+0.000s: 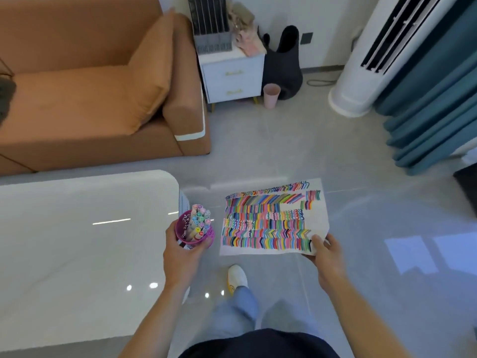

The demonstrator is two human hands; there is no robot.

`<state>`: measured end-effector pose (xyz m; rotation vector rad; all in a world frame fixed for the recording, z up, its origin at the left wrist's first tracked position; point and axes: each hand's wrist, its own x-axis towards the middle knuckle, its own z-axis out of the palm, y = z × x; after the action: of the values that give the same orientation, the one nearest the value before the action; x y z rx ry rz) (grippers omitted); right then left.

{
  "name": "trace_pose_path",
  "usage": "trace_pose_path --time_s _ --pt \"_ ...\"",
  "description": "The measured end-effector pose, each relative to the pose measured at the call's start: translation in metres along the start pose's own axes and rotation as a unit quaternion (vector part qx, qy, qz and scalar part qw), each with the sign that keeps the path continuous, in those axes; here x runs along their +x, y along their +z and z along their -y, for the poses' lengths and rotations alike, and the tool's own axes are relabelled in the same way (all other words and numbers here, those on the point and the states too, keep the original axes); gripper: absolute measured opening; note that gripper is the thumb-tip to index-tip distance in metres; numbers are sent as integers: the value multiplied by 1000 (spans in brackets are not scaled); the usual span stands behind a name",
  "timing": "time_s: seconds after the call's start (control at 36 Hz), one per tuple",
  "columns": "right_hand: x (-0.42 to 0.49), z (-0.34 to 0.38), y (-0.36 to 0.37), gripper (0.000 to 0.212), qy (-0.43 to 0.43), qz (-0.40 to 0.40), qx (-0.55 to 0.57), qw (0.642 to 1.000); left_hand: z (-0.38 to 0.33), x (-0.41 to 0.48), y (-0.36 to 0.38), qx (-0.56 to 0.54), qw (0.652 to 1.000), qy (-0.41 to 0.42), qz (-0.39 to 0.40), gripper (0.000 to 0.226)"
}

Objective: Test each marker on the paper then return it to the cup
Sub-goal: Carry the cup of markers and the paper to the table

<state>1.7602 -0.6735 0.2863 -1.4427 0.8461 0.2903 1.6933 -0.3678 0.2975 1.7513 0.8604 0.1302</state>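
- Two hands show in the head view, both held above the grey floor [258, 151], just right of the corner of the glossy white table [77, 241].
- Writing: the cap ends of the markers [199, 220] carry small marks, too small to read. There is black-and-white print on something under the cup by the left palm, unreadable. Faint print on a sheet at the table's edge [183, 202] is also unreadable.
- Left hand [180, 250]: fingers and thumb are wrapped round the cup [210, 235], carrying it off the table.
- Cup: magenta mesh, packed with markers, caps up, mostly pastel ends, leaning slightly.
- Right hand [326, 253]: pinches the near right corner of the paper [268, 220], thumb on top.
- Paper: white sheet held in the air beside the cup, not touching it. Many rows of short multicolour strokes, zigzags and chevrons nearly fill it, with bare strips along the right and near edges.
- Hidden: the left hand covers the cup's base, and the right fingers are under the sheet.
- Cut off: the orange sofa [90, 94] at the left edge and the teal curtain [433, 112] at the right.
- One white shoe [237, 276] is below the paper; the other foot is blurred.
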Motion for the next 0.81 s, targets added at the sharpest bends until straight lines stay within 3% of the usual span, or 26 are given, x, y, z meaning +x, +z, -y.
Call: trace_pose_path --time_s 0.44,0.58,0.81 --pt "124 131 177 22 -12 96 -70 993 -62 155 19 -39 992 -48 -109 83" --pt "185 182 234 28 -12 141 -129 982 -92 202 40 -60 982 -70 -167 83" --pt "247 269 328 21 -51 216 -238 946 -130 259 64 -78 962 -102 -239 79"
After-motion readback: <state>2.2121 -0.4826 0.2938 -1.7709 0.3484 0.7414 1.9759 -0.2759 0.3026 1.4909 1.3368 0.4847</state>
